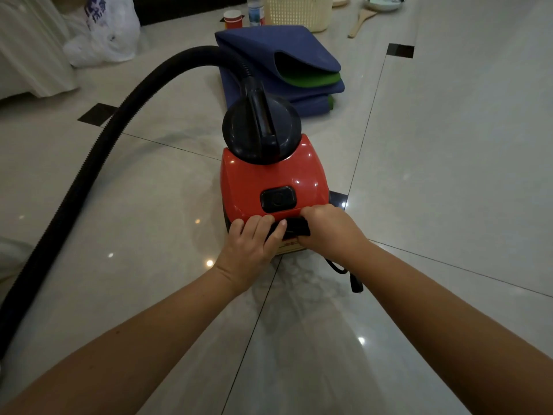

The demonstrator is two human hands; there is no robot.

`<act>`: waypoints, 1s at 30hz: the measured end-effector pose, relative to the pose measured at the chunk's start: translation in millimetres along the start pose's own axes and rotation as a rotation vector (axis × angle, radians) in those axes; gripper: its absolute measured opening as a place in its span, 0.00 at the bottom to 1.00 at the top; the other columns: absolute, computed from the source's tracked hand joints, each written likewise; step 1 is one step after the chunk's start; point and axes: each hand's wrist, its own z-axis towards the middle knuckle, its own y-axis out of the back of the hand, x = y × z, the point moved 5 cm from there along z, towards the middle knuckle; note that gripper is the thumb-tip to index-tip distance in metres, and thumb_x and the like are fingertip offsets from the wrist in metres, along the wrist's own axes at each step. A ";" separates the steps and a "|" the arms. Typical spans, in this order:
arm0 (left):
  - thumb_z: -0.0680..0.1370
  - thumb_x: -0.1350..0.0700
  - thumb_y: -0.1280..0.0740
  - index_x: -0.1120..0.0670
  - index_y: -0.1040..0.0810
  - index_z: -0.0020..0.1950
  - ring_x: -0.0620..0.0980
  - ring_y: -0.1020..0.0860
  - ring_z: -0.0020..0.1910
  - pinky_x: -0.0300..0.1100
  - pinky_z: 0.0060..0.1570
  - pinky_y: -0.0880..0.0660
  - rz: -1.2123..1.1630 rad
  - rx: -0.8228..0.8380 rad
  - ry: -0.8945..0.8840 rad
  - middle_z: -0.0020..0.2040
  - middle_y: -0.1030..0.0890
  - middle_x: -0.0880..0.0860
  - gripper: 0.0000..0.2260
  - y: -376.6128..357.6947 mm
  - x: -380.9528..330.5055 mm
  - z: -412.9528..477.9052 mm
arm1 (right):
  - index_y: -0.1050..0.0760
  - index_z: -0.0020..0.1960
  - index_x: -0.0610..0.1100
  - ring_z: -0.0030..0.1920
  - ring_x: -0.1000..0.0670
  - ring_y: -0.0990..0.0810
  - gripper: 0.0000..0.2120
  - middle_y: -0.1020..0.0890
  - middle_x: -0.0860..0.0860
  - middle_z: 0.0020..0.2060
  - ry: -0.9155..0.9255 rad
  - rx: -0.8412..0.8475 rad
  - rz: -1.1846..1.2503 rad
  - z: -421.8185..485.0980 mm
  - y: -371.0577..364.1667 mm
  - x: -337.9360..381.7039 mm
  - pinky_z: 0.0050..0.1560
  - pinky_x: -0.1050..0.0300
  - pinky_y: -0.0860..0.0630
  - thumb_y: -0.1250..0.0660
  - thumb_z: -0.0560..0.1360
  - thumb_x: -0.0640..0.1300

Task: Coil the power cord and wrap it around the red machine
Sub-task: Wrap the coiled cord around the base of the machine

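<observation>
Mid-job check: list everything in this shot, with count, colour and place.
red machine: one, red with a black top, centre of the floor
hose: one, black, arcs from the machine's top to the left edge
power cord: one, black, bunched at the machine's near end
plug: one, black, on the floor right of the hands
mat: one, folded, blue with green inside, behind the machine
basket: one, cream, top centre
bottle: one, clear, left of the basket
cup: one, red, left of the bottle
spatula: one, wooden, top right
bowl: one, pale, top edge
bag: one, white, top left
left hand: presses on the cord
right hand: grips the cord
</observation>
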 end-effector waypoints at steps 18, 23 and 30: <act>0.72 0.44 0.31 0.55 0.21 0.30 0.52 0.18 0.33 0.43 0.40 0.23 -1.063 0.168 2.015 0.31 0.18 0.54 0.17 39.2 -47.9 -43.6 | 0.20 0.44 0.37 0.34 0.49 0.25 0.06 0.21 0.44 0.34 0.014 0.050 0.119 5.4 0.5 -7.4 0.29 0.67 0.34 0.32 0.71 0.39; 0.68 0.39 0.31 0.55 0.19 0.49 0.50 0.18 0.50 0.44 0.49 0.24 -1.414 0.327 2.090 0.49 0.16 0.52 0.20 19.8 -75.2 -32.3 | 0.20 0.46 0.37 0.37 0.46 0.21 0.07 0.17 0.42 0.39 0.034 0.043 0.126 4.8 2.5 -4.6 0.34 0.60 0.26 0.32 0.71 0.40; 0.67 0.42 0.34 0.53 0.25 0.64 0.48 0.22 0.54 0.44 0.50 0.28 -1.812 -0.138 2.150 0.56 0.19 0.51 0.28 0.1 -55.0 -20.5 | 0.20 0.47 0.37 0.38 0.46 0.21 0.07 0.16 0.42 0.40 0.046 0.022 0.111 4.7 3.6 -4.7 0.36 0.58 0.26 0.32 0.71 0.40</act>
